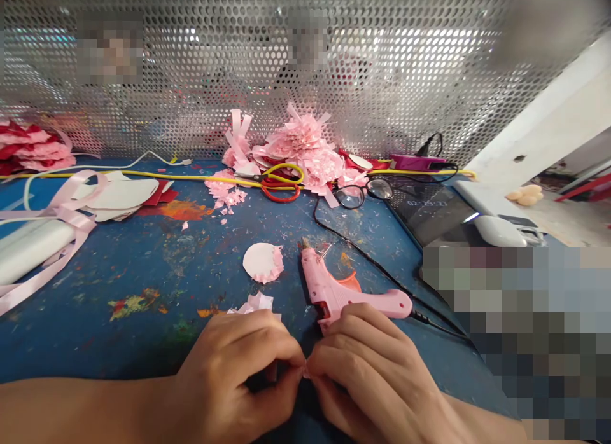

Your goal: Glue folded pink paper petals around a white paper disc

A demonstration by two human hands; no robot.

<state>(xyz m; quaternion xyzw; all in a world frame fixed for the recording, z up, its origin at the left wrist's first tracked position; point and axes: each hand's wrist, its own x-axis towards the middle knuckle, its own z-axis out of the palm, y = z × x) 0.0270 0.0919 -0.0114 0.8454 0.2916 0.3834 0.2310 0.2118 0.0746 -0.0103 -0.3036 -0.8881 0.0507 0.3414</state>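
Note:
Near the front edge of the table, my left hand (243,367) and my right hand (377,374) meet, thumbs and forefingers closed together. Between their fingertips they pinch a small pink ribbon piece (306,371), mostly hidden. Cut pale pink ribbon pieces (258,303) lie just beyond my left hand, partly covered by it. A pink hot glue gun (329,282) rests on its side right behind my right hand, nozzle pointing away. To its left lies a round white disc (260,263) with pink ribbon bits along its right and lower edge.
At the back lie pink ribbon flowers (305,145), scissors (281,182) and glasses (365,193) against a perforated metal screen (191,69). Card circles (119,196) and loose ribbon (71,221) are at left. The glue gun's black cord (372,259) runs right, near a dark screen (427,205).

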